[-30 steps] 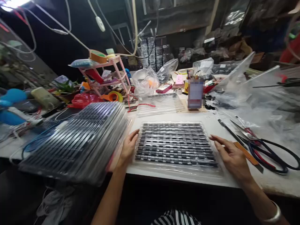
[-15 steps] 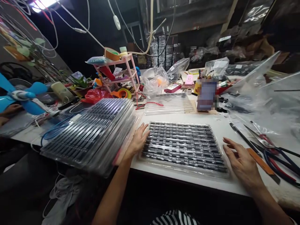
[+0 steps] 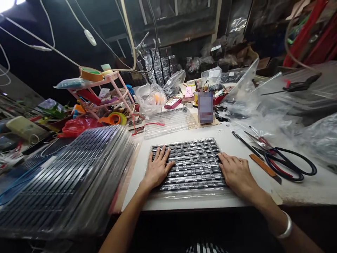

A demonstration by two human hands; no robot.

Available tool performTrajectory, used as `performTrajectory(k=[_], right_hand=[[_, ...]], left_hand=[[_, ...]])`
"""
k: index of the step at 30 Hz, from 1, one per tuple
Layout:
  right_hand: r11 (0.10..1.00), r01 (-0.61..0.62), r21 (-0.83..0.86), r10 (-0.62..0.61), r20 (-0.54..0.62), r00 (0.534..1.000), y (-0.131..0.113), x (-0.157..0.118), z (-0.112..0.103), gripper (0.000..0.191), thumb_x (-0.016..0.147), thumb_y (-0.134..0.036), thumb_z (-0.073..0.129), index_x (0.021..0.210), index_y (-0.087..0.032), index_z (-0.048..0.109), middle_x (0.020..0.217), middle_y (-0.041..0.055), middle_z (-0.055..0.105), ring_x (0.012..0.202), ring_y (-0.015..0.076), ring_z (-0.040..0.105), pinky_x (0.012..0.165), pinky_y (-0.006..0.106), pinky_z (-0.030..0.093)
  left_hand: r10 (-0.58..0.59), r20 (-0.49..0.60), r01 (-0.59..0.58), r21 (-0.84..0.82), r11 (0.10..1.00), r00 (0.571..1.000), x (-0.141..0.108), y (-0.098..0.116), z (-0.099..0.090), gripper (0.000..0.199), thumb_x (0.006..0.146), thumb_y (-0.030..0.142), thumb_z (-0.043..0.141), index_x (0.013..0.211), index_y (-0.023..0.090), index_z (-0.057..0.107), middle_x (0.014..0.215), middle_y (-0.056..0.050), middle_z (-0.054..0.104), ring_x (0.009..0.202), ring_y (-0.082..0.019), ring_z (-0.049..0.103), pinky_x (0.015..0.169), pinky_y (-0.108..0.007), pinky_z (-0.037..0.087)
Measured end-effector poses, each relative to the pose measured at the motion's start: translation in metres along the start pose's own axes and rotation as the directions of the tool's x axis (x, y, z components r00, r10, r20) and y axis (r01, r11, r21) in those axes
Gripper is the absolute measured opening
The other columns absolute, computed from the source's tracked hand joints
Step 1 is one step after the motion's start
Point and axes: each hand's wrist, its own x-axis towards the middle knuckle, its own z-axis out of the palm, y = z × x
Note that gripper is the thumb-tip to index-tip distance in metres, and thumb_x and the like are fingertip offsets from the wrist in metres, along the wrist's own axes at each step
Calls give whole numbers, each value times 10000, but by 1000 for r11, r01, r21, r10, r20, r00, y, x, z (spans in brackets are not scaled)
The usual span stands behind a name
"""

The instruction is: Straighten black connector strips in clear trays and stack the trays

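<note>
Clear plastic wraps a flat pack of black strips that lies on the white tabletop near its front edge, directly before the person. Left hand rests flat on the pack's left part, fingers spread and extended, gripping nothing. Right hand lies palm down at the pack's right edge, fingers extended and touching the strips, likewise grasping nothing; a silver bangle sits on that wrist. To the left, a tall stack of similar wrapped packs stands tilted, overhanging the tabletop's edge, just beside the flat pack. Behind the pack lies a bundle of clear tubes, with a red cord across it. A blurred upright card stands near the tubes on their right. To the right of the right hand lie a brown strip, a dark rod and large black-handled scissors, apart from the pack. Farther back, a pink rack carries a tape roll, and loose plastic bags crowd the rear.
</note>
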Motion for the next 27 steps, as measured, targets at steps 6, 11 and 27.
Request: performTrajectory(k=[6, 11, 27], right_hand=[[994, -100, 32, 101, -33, 994, -12, -1, 2, 397, 954, -243, 279, 1211, -88, 539, 1221, 177, 564, 1077, 296, 509, 849, 455, 384], [961, -154, 228, 176, -80, 981, -9, -10, 7, 427, 968, -315, 265, 1269, -149, 520, 1289, 101, 538, 1154, 258, 461, 895, 450, 377], [938, -177, 297, 211, -86, 974, -7, -11, 8, 425, 968, -313, 248, 1270, -206, 527, 1288, 53, 542, 1160, 232, 461, 887, 448, 380]], left_hand=[[23, -72, -22, 10, 1000, 997, -3, 2, -3, 546, 930, 509, 319, 1398, 240, 399, 1500, -54, 304, 1402, -286, 231, 1122, -512, 168], [30, -94, -30, 8, 1000, 995, -4, 1, -3, 519, 931, 481, 344, 1379, 234, 429, 1485, -62, 336, 1390, -290, 262, 1115, -515, 200], [81, -166, -66, 95, 993, 983, -5, -4, 2, 456, 945, 422, 353, 1348, 241, 464, 1451, -56, 402, 1359, -269, 334, 1083, -518, 302]])
